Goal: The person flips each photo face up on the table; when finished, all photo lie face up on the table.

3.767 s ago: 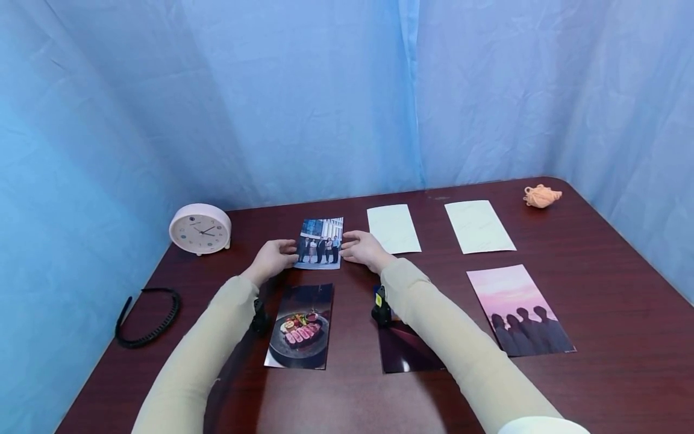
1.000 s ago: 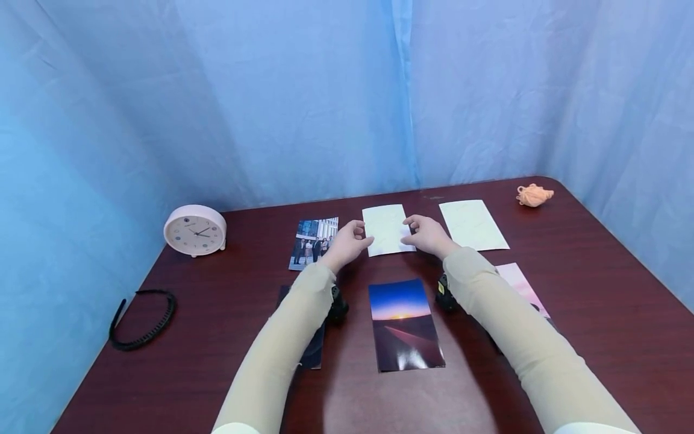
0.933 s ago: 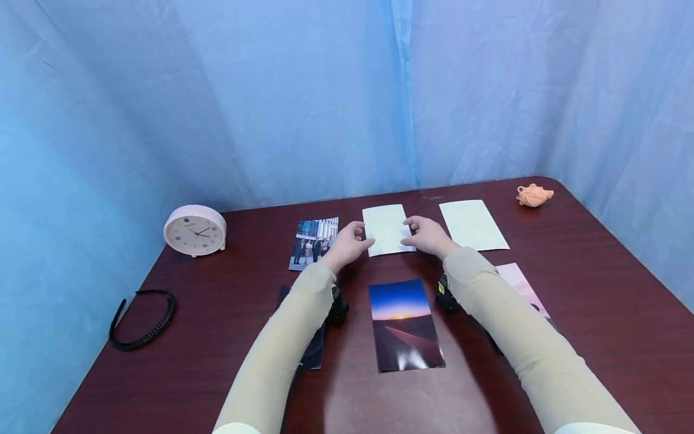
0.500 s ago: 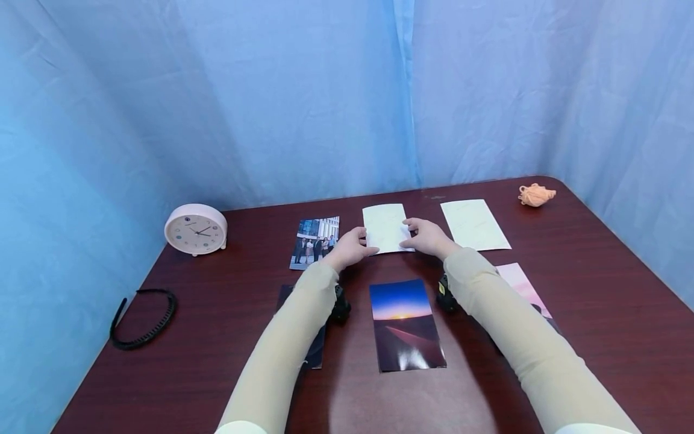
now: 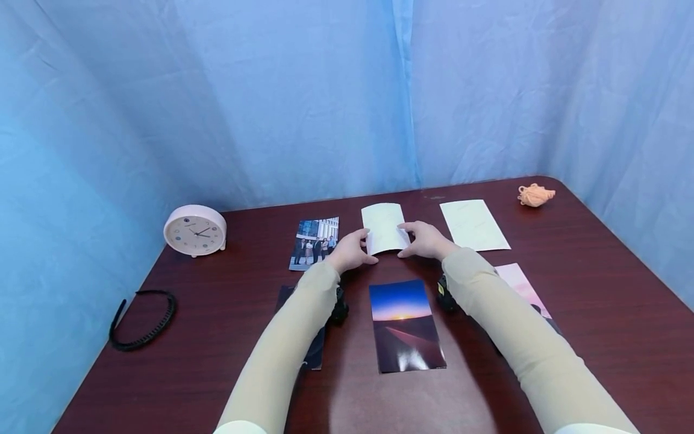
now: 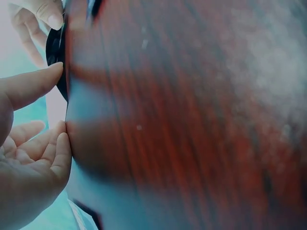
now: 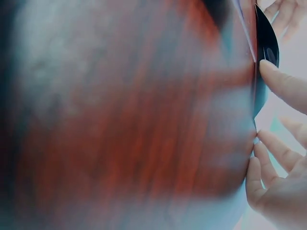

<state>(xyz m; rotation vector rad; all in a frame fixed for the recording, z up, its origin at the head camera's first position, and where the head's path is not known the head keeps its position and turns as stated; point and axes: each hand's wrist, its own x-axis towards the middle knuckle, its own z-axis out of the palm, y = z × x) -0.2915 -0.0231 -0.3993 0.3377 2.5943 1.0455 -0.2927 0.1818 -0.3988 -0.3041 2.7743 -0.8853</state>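
Note:
A face-down photo (image 5: 385, 224), white back up, lies at the back middle, bowed upward between my hands. My left hand (image 5: 351, 250) grips its left edge, with the thumb at the near corner. On the opposite edge my right hand (image 5: 425, 240) grips it the same way. Both wrist views show the photo's dark glossy underside (image 6: 56, 48) arching off the wood, with the left thumb (image 6: 36, 85) and right thumb (image 7: 287, 85) against it. Left of it is a photo of a group of people (image 5: 314, 244); in front lies a sunset photo (image 5: 406, 328).
Another white-backed sheet (image 5: 474, 224) lies to the right. A pink-sky photo (image 5: 520, 282) and a dark photo (image 5: 314, 352) are partly under my sleeves. A clock (image 5: 196, 232), a black headband (image 5: 145, 339) and orange yarn (image 5: 535, 194) sit around the brown table (image 5: 217, 374).
Both hands went from the group photo to the white-backed one. Over the last second the left hand slid nearer its front corner, and the sheet now bows up in my grip.

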